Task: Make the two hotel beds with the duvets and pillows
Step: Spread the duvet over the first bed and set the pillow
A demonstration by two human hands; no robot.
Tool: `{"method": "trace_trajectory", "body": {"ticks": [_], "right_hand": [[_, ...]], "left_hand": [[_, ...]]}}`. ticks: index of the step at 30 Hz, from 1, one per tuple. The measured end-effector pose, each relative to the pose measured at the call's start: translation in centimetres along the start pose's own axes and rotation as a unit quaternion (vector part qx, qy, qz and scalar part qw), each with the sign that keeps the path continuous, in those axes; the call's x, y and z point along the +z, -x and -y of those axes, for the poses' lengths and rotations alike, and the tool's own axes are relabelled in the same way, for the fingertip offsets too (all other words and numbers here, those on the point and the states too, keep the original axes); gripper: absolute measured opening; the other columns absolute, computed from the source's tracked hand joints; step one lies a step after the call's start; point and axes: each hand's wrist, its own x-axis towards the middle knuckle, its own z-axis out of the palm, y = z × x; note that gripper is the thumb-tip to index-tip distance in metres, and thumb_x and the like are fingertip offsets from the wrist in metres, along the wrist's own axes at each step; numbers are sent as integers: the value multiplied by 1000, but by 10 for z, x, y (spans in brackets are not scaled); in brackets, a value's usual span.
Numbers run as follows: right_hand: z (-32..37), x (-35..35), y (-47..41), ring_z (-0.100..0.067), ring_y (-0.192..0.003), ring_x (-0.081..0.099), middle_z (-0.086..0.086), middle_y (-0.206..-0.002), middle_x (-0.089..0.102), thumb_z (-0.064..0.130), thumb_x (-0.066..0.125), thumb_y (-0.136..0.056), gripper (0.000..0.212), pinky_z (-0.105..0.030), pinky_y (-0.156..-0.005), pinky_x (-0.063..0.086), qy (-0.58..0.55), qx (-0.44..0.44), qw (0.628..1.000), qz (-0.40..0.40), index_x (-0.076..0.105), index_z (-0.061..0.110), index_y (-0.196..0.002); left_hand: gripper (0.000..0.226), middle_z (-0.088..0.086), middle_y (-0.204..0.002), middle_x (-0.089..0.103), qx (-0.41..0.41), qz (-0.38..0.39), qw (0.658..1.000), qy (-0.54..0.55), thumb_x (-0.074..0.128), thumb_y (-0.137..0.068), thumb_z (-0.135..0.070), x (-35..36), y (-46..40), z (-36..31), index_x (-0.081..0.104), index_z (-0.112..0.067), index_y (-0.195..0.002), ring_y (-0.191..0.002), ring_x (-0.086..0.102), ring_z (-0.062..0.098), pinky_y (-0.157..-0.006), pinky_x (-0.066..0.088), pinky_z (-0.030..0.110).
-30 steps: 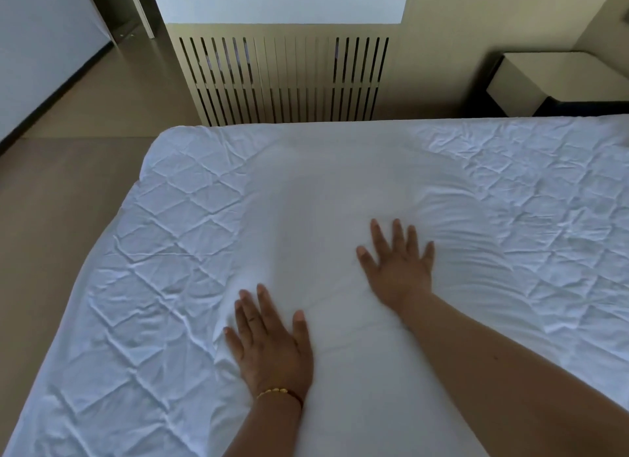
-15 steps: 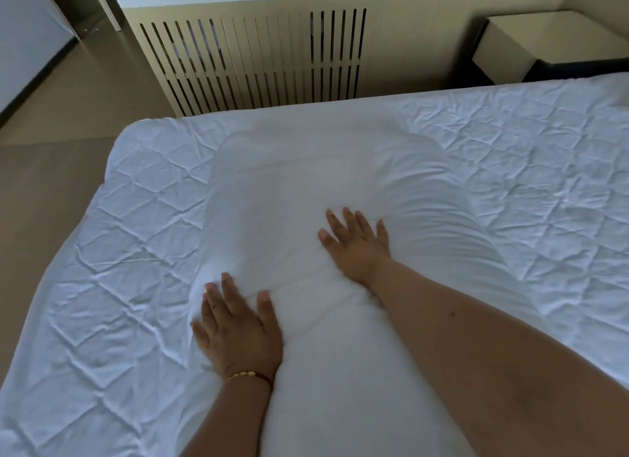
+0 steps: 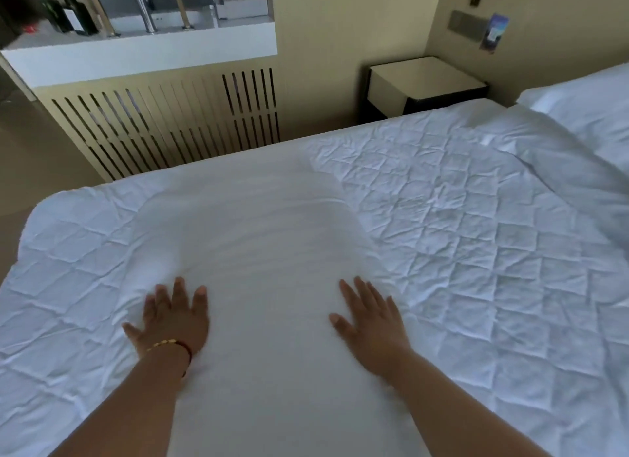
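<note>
White cotton covers the pillow (image 3: 269,252), which lies lengthwise on the quilted mattress protector (image 3: 476,238) of the bed. Both hands press flat on it with straight fingers, holding nothing: the left hand (image 3: 170,317), with a gold bracelet (image 3: 166,343), and the right hand (image 3: 369,315). Compared with half a second ago, they now lie level and wider apart. Farther right, a second pillow (image 3: 592,116) and a nightstand (image 3: 425,82) have come into view.

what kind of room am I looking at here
Most likely a hotel guest room. A bed with a quilted white cover fills the view, a bedside table stands against the wall, and an opening above a slatted panel shows a washbasin counter with a tap and dark bottles.
</note>
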Motion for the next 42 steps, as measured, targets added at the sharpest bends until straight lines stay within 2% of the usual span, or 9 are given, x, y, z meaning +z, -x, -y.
{"method": "trace_trajectory", "body": {"ticks": [3,5,8,11,14,29,33,38,42], "right_hand": [[-22,-29,10,-10,-147,10,7,-160,11,85,1,-70,95,-32,-119,7,-91,-29,995,17,15,36,-151],[-47,-53,17,-11,-143,24,6,-155,28,63,28,-93,64,-27,-116,17,-156,-29,987,-8,29,30,-148],[-101,-97,30,-9,-131,41,9,-142,45,52,37,-97,50,-24,-107,30,-186,-18,981,-56,46,26,-138],[-168,-146,45,-11,-103,56,8,-108,61,50,41,-96,29,-24,-90,40,-196,3,979,-63,63,32,-98],[-245,-190,63,-15,-75,52,7,-71,50,49,37,-98,40,-29,-72,39,-178,40,979,-91,40,28,-63],[-448,-280,127,-24,-80,59,-10,-81,61,43,42,-97,46,-31,-72,42,-290,219,907,-212,55,1,-84],[-496,-300,120,-26,-90,60,-12,-92,62,37,41,-100,43,-30,-75,40,-270,224,906,-238,60,-1,-96],[-590,-343,88,-22,-91,59,9,-79,52,42,46,-97,34,-25,-73,36,-286,264,876,-286,59,12,-101],[-693,-393,48,-24,-100,60,-4,-102,63,48,49,-93,44,-26,-78,37,-274,291,862,-310,55,11,-116]], "left_hand": [[71,15,-155,30,-7,-70,995,74,23,-97,-58,-15,33,-61,32,-11,-149,-142,28,32,-115,19,55],[63,19,-141,49,73,-92,986,122,31,-98,-51,-15,69,-118,44,-6,-141,-129,45,36,-109,34,48],[51,14,-126,60,189,-46,970,148,37,-99,-45,-1,130,-210,51,-9,-132,-117,56,31,-98,44,37],[41,8,-111,67,260,-1,956,134,39,-99,-44,18,187,-296,58,-12,-117,-104,60,26,-84,45,31],[38,7,-106,68,283,41,948,141,40,-98,-42,42,242,-366,59,-13,-113,-101,61,25,-79,43,29],[20,0,-84,69,348,212,885,223,44,-98,-37,78,355,-552,55,-21,-93,-77,69,13,-80,56,33],[23,1,-86,68,347,233,877,236,47,-97,-38,81,363,-598,56,-17,-98,-74,68,12,-81,55,34],[41,2,-96,64,317,257,872,269,52,-94,-45,97,367,-684,53,-12,-117,-83,68,14,-84,56,38],[60,3,-102,58,257,303,853,340,56,-92,-48,133,377,-780,44,-9,-135,-91,63,15,-72,55,32]]}}
